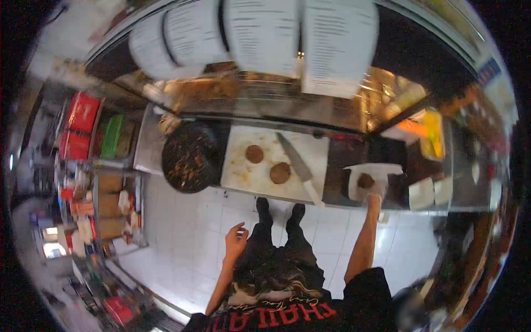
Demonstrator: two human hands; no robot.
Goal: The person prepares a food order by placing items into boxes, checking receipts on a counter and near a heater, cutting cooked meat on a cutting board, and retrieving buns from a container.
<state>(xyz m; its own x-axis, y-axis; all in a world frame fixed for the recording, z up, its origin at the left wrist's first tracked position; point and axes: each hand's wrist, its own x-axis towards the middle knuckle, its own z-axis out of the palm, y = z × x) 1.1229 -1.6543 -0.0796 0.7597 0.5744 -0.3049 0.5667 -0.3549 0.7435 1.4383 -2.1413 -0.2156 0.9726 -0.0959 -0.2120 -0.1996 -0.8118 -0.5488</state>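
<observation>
My left hand [237, 241] hangs beside my left thigh over the tiled floor, empty, its fingers loosely curled and apart. At the counter's right part, my right hand [374, 193] reaches to a round brown patty [365, 181], which lies over a white sheet or shallow container [379, 169]. Something translucent, perhaps a thin plastic glove, covers that hand; blur hides whether its fingers grip the patty. Two more brown patties, one left [254, 154] and one nearer [280, 173], lie on a stained white cutting board [236, 182]. Beside them rests a large white-handled kitchen knife [295, 159], its handle overhanging the front edge.
A black wok or pan [191, 157] with dark food bits stands left of the board. Several printed sheets [265, 37] hang overhead. White containers [431, 193] and a yellow tub [433, 135] are at right. Shelves with boxes [110, 203] stand left above the tiled floor [174, 232].
</observation>
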